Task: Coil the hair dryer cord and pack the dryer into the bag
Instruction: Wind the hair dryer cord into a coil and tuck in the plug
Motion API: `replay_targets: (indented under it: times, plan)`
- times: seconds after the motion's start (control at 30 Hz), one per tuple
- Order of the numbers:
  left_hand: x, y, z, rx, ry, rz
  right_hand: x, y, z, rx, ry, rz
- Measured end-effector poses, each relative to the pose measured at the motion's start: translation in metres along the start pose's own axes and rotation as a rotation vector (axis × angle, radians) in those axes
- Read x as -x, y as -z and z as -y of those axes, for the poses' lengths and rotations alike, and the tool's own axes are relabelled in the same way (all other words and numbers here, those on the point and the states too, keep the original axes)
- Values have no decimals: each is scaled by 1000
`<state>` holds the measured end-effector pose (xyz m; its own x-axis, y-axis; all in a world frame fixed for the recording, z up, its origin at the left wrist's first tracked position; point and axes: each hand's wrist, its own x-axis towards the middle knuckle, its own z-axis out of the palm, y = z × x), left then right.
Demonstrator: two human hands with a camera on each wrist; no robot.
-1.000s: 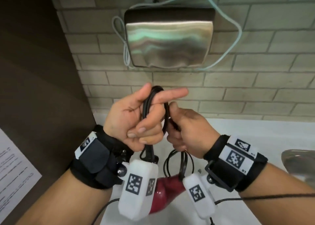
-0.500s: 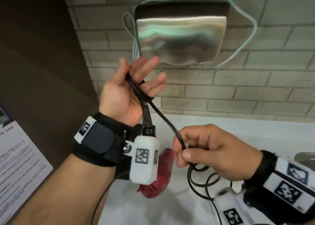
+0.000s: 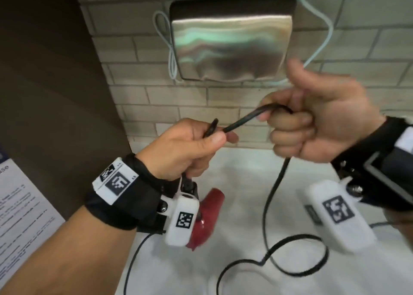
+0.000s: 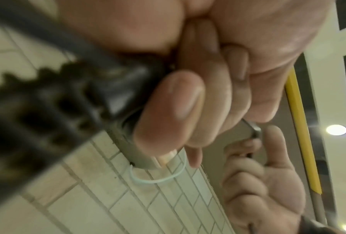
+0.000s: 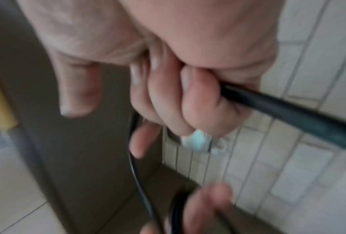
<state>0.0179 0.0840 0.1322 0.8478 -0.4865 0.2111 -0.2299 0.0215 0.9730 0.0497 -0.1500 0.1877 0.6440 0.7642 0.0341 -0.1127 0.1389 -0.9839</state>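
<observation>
A: Black cord (image 3: 243,120) now runs tight between both hands. Half a second back the left hand (image 3: 185,147) was up with fingers spread and the cord lying across the palm; now it's lower, thumb and fingers pinched on the cord, a short loop poking out above the thumb.

B: And the right hand (image 3: 321,124)?

A: It was low, near the white counter (image 3: 241,174); now it's raised in front of the steel box on the wall (image 3: 232,37), fist clamped round the cord, thumb sticking up. Right wrist view agrees: fingers (image 5: 168,98) curled over it.

B: Dryer?

A: Red hair dryer (image 3: 206,218) lies on the counter near its left edge, partly hidden under the left wrist. Slack cord trails in loose curves on the counter toward the right edge.

B: So, progress?

A: I'd say another wrap is being pulled out; most of the cord is uncoiled. No bag in view, so packing hasn't begun.
</observation>
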Motion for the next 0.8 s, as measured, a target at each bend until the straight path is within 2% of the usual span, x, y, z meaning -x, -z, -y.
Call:
replay_targets:
  times: [0.07, 0.17, 0.27, 0.4, 0.57, 0.67, 0.8]
  plan:
    - [5, 7, 1, 20, 27, 30, -1, 16, 7, 173, 130, -78]
    - [8, 8, -2, -9, 77, 29, -4, 24, 11, 671, 266, -259]
    - [9, 10, -6, -3, 138, 74, -8, 16, 20, 994, 346, -330]
    - [10, 10, -9, 167, 142, 201, -23, 12, 19, 1057, 394, -372]
    - [1, 17, -20, 563, 16, 322, -48, -3, -46, 1081, 333, -406]
    - [-2, 16, -21, 646, -38, 282, -57, -30, -82, 1028, 356, -424]
    - [-1, 16, -12, 677, -134, 174, -61, -48, -93, 992, 382, -501]
